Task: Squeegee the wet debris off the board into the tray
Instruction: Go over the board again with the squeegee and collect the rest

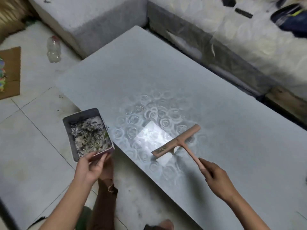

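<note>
**Squeegee on the board, tray waiting to its left**

Your right hand (216, 178) gripped the end of the pink squeegee (178, 143) handle, fingers curled around it. Your left hand (93, 166) pinched the near corner of the tray (69, 135), thumb on top of the rim.

The blade lay flat on the wet board (149, 72). Its long axis ran from near-left to far-right, and the handle pointed back toward your right hand, near and to the right. So the blade faced far-left, across the shiny wet patch.

The tray was to the left of the blade, well apart from it, at the left edge of the board. Its long axis ran about along that edge. I could not tell if its wall touched the edge or was only just beside it. It already held a heap of grey debris (91, 135).

In my judgement the next stroke needed to go left toward the tray, with the blade turned a little to face it. Only a few dark specks (108, 127) showed near the edge by the tray.
</note>
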### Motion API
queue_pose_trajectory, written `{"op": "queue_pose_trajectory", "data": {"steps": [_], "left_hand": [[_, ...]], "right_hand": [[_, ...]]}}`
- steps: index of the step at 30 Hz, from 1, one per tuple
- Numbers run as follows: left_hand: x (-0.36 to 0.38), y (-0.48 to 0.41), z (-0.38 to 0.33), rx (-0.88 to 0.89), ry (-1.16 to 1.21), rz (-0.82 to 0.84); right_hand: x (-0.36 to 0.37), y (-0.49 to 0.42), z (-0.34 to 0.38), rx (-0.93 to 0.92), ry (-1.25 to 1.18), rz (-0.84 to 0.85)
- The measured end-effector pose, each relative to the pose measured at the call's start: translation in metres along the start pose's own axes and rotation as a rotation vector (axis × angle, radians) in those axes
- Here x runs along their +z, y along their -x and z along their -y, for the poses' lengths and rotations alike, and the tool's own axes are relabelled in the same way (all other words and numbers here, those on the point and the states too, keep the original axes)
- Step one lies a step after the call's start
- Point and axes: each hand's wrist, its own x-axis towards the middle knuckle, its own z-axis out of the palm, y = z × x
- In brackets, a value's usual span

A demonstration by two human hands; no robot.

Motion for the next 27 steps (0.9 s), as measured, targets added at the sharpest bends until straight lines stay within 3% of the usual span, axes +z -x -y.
{"op": "queue_pose_trajectory", "data": {"steps": [4,16,22,27], "left_hand": [[-0.005,0.035,0.037,-0.043,-0.061,0.092],[-0.024,0.091,0.135,-0.12,-0.255,0.18],[-0.034,0.095,0.163,-0.113,-0.3,0.195],[-0.041,0.097,0.178,-0.105,-0.345,0.17]], "right_hand": [[-0.015,0.06,-0.064,0.006,0.038,0.01],[-0.057,0.264,-0.266,0.349,0.333,0.166],[-0.004,0.212,-0.239,0.253,0.518,0.244],[0.025,0.131,-0.186,0.161,0.494,0.174]]}}
